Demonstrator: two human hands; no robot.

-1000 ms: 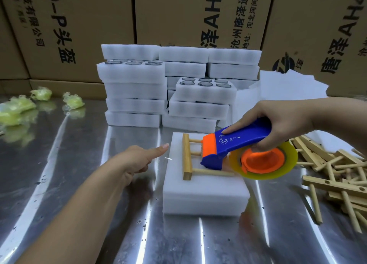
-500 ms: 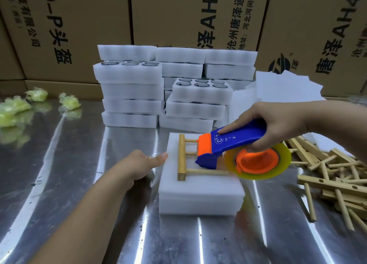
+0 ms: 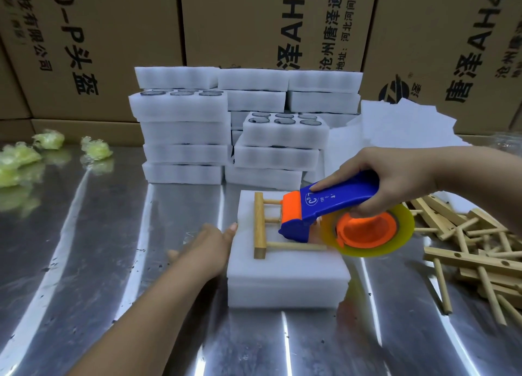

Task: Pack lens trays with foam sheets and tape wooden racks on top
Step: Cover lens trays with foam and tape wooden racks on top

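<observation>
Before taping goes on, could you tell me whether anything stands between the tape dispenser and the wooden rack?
Nothing visible does: the blue and orange tape dispenser, gripped by the right hand, has its head over the pale wooden rack on the white foam block. The left hand touches only the block's left edge.

Two hands: left hand (image 3: 209,245) at centre, right hand (image 3: 395,178) at right. One tape dispenser (image 3: 339,200), carrying one tape roll (image 3: 406,228). One wooden rack (image 3: 259,223), three dowels in view, atop one foam pack (image 3: 282,279) at centre. Behind it, a front left stack (image 3: 183,132) of five foam trays and a front middle stack (image 3: 279,158) of three, with six lens wells in the top tray; rear trays partly hidden, not countable. Loose racks (image 3: 466,234) heaped at right edge, too tangled to count. Foam sheets (image 3: 395,127) at upper right, number unclear. At least three yellow-green wads (image 3: 48,139) at left edge. Three large cartons (image 3: 99,36) across the top.
</observation>
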